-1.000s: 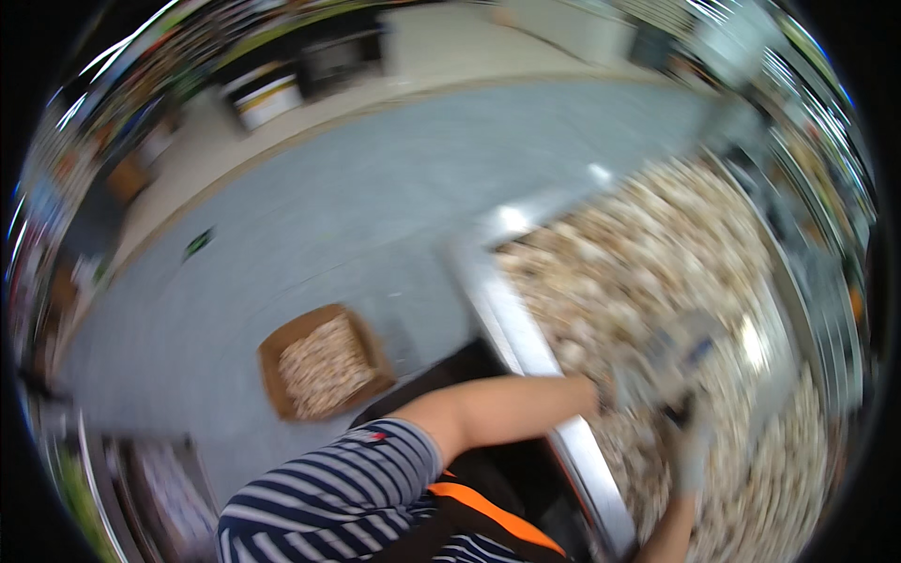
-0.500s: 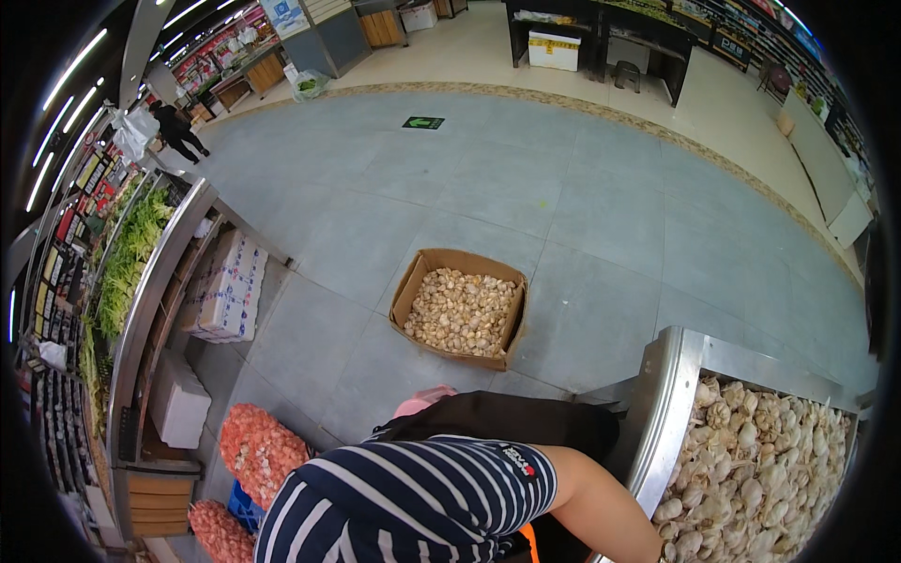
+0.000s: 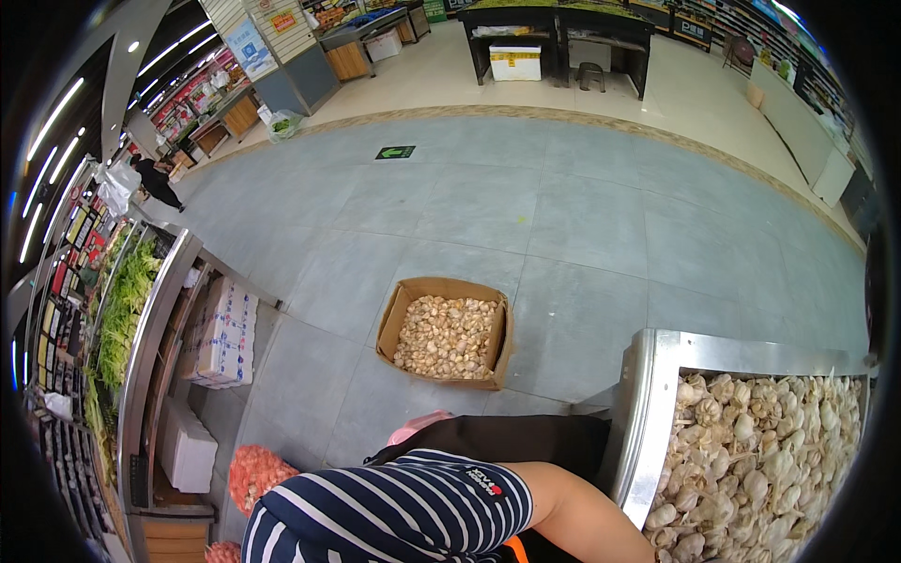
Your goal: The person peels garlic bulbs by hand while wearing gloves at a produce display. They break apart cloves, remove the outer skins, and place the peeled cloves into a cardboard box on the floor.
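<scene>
Neither of my hands shows. My bare forearm (image 3: 587, 521), seemingly the left, comes out of a navy-and-white striped sleeve (image 3: 404, 511) and runs right. It leaves the lower edge beside a metal-edged display bin (image 3: 643, 413) heaped with pale garlic bulbs (image 3: 751, 460). The garlic nearest the forearm is at the bin's lower left corner; whether my hand touches it is hidden. Ahead on the floor stands an open cardboard box (image 3: 387, 328), partly filled with smaller, yellowish-brown garlic (image 3: 446, 333).
Red mesh sacks (image 3: 253, 474) lie at the lower left. Leafy greens (image 3: 127, 310) fill a metal-edged stand on the left, with white boxes (image 3: 221, 333) under it. A person in dark clothes (image 3: 158, 183) is far left. Black tables (image 3: 558, 42) stand across the aisle.
The view has shifted: the cardboard box and floor sit lower and slightly left, and more of the far side shows. My forearm still reaches toward the garlic bin; the distant person has changed posture.
</scene>
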Demonstrator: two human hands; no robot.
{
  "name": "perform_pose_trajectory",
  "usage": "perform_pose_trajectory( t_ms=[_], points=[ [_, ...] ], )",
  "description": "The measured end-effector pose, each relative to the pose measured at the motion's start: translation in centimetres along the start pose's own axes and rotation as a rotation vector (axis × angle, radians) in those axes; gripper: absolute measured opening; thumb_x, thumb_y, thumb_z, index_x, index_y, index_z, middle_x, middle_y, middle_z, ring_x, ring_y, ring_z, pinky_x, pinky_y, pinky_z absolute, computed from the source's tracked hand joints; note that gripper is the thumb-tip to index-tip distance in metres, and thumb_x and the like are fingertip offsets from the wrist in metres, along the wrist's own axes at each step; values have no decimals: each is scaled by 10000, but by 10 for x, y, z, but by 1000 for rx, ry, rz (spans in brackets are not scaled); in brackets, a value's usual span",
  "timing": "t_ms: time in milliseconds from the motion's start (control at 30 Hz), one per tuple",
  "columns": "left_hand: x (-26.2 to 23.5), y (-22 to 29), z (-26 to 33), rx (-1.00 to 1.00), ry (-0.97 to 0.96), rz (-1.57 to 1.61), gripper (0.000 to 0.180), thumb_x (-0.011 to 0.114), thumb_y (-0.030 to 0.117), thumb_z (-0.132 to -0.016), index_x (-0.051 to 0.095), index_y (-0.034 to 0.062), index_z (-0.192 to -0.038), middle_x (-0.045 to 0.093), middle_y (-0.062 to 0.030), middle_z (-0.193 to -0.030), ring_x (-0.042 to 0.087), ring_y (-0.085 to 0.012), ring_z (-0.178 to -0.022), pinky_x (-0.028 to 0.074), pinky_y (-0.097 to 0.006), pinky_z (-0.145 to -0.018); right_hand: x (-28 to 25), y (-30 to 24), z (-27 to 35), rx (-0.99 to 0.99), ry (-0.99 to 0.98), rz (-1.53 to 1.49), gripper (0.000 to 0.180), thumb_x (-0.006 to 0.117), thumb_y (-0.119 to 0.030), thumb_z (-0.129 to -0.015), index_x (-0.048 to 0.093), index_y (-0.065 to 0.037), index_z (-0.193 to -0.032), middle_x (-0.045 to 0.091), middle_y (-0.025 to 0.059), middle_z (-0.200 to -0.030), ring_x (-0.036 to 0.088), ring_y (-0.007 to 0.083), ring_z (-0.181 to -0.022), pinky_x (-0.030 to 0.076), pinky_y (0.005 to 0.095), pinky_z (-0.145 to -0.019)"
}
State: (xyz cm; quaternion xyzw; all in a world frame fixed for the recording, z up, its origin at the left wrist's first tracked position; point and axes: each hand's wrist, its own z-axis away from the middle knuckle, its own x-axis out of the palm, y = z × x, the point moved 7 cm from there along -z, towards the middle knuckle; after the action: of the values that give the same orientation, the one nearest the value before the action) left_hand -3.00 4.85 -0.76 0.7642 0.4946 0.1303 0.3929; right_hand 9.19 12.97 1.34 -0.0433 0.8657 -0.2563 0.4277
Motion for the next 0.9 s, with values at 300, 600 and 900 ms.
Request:
perform_pose_trajectory(
  t_ms=[300,600,900],
  points=[
    [19,11,-1,6,-16,13,336,665,408,-882,616,91,-982,613,-147,-752,611,-355,-668,463,-473,-579,5,14,8,66,-3,-56,489,497,-117,-981,393,49,-1429,530,248,-1327,559,330,-1146,453,410,-985],
    [11,10,-1,-10,52,69,283,663,316,-864,613,92,-1029,609,-141,-846,607,-353,-743,468,-471,-640,10,29,19,120,-9,-99,562,538,-36,-938,367,12,-1471,506,215,-1379,538,313,-1198,434,394,-1022],
    [16,-10,2,-109,35,95,393,626,160,-877,558,30,-1241,578,-207,-1077,564,-383,-1028,449,-477,-905,12,52,28,173,-44,-147,666,578,45,-894,340,-25,-1512,481,182,-1432,516,297,-1249,415,378,-1058]
  ],
)
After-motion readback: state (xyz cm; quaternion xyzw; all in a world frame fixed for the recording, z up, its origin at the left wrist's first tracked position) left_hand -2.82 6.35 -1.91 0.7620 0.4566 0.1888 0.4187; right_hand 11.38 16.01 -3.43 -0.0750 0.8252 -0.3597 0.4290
